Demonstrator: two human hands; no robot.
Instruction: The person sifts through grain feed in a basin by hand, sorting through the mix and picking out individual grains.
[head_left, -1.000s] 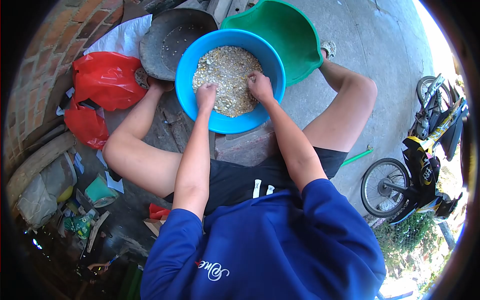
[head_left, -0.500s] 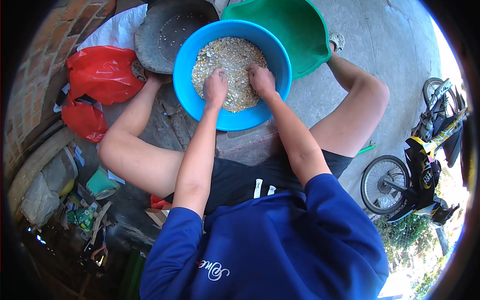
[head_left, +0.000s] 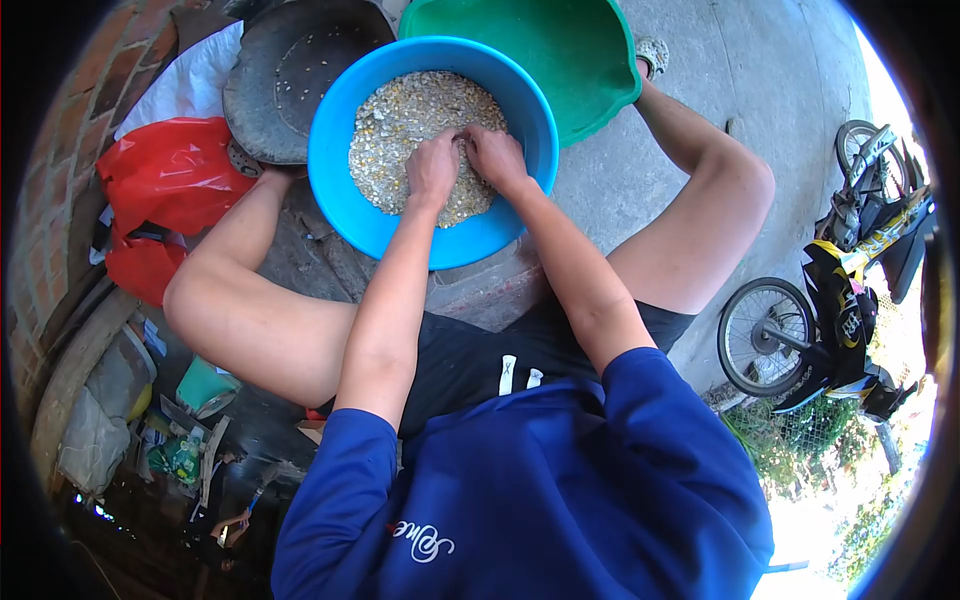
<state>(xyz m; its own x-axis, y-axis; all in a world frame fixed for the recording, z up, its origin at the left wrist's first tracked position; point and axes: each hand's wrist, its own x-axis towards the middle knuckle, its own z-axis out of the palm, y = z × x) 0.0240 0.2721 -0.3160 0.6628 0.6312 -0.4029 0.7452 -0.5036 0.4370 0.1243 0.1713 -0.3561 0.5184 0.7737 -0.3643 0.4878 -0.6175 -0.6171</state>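
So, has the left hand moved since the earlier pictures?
Yes. Judged against the blue tub, the left hand has shifted rightward over the grain, closer to the right hand.

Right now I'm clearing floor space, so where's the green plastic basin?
In the head view, the green plastic basin is at the top, just right of centre, partly behind the blue basin and beside the person's right shoe.

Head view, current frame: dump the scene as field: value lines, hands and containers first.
Left hand: inside the blue basin, at the grain mix, fingers curled
Right hand: beside the left, also at the mix
Grip: cannot tell whether either hand holds grain
Beyond basin, left: dark bowl, few scattered grains
Beyond basin, right: green basin
Far left: red plastic bag
Far right: motorbike
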